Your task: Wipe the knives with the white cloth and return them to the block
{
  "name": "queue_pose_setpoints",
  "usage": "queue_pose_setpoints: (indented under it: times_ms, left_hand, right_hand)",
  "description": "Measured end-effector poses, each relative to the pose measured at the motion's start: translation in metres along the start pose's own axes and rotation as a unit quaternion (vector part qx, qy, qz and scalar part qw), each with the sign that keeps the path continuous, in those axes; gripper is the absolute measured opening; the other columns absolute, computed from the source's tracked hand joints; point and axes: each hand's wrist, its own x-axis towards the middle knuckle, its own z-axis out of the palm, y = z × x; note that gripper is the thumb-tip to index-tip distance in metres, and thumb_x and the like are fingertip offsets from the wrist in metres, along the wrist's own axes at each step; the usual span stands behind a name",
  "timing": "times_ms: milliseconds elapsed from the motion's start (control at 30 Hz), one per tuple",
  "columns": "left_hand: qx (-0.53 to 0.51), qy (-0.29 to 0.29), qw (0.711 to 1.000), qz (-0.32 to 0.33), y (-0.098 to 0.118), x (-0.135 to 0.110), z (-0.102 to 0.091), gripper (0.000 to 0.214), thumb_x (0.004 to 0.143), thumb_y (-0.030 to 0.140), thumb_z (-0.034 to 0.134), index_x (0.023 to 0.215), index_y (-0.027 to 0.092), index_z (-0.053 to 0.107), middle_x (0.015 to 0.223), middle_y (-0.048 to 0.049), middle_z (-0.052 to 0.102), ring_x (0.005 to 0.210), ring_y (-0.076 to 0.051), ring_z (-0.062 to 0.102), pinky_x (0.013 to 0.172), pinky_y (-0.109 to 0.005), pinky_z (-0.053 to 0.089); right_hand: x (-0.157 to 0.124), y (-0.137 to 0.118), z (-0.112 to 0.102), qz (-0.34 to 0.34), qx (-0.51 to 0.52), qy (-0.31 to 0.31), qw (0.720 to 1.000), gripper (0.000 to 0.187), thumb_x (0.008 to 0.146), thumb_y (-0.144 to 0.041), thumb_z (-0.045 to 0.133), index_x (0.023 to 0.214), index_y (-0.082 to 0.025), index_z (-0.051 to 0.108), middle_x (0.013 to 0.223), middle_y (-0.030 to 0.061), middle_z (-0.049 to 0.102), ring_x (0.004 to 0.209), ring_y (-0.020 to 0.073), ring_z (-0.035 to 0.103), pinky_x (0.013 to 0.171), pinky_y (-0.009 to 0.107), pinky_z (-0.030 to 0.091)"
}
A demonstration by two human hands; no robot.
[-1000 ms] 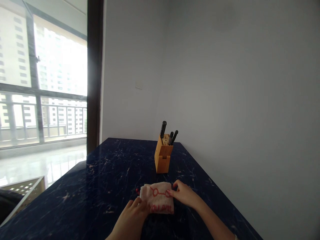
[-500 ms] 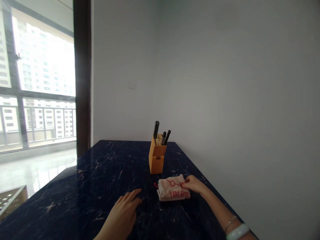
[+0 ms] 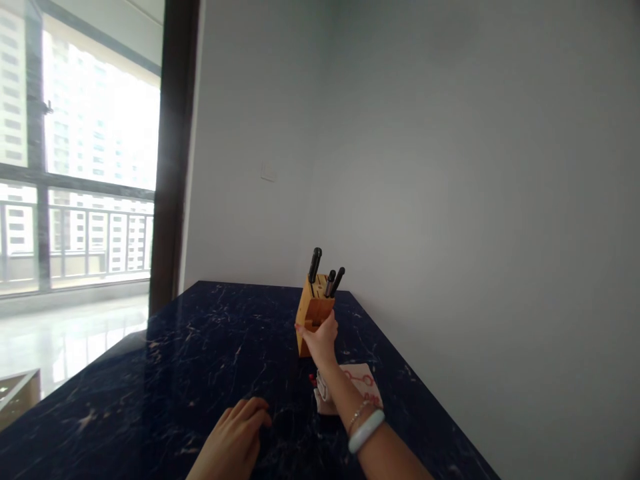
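A wooden knife block stands upright on the dark table, with several black-handled knives in its top slots. My right hand is wrapped round the lower front of the block, thumb on its left side and fingers on its right. Beneath my right forearm lies a folded white cloth with red print, partly hidden by the arm. A small red thing pokes out at the cloth's left edge. My left hand rests at the near side of the table, fingers loosely bent and holding nothing.
The dark blue marbled table runs away from me to a white wall, which also borders its right side. A dark frame and a window stand at the left. Low at the left is part of a box-like thing.
My right hand has let go of the cloth and reached forward and left onto the knife block. My left hand has drawn back slightly, and the view has shifted a little.
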Motion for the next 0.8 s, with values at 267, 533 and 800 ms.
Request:
queue_pose_setpoints:
  times_ms: [267, 533, 800]
  left_hand:
    - [-0.013, 0.008, 1.000, 0.002, -0.002, -0.003, 0.000, 0.037, 0.069, 0.003, 0.038, 0.085, 0.027, 0.061, 0.105, 0.0000, 0.058, 0.098, -0.016, 0.052, 0.084, -0.029, 0.039]
    - [-0.026, 0.010, 1.000, -0.006, -0.006, -0.004, -0.001, 0.037, 0.070, 0.003, 0.035, 0.084, 0.026, 0.060, 0.103, -0.0007, 0.058, 0.096, -0.017, 0.052, 0.083, -0.031, 0.038]
    - [-0.036, -0.007, 0.999, -0.015, -0.002, -0.003, -0.001, 0.036, 0.069, 0.003, 0.035, 0.083, 0.025, 0.060, 0.102, -0.0001, 0.058, 0.096, -0.016, 0.051, 0.084, -0.031, 0.037]
  right_hand:
    - [0.011, -0.016, 0.016, 0.091, -0.059, 0.041, 0.993, 0.090, 0.061, -0.032, 0.060, 0.133, -0.004, 0.014, 0.120, 0.0234, 0.044, 0.106, 0.0321, 0.048, 0.084, 0.038, 0.039]
    - [0.018, 0.008, -0.013, 0.104, -0.077, 0.027, 0.991, 0.087, 0.057, -0.032, 0.060, 0.130, -0.005, 0.020, 0.118, 0.0217, 0.045, 0.107, 0.0316, 0.047, 0.081, 0.037, 0.041]
    - [0.012, 0.026, -0.043, 0.119, -0.101, 0.050, 0.986, 0.093, 0.056, -0.040, 0.061, 0.132, -0.011, 0.016, 0.121, 0.0188, 0.043, 0.108, 0.0323, 0.046, 0.080, 0.039, 0.041]
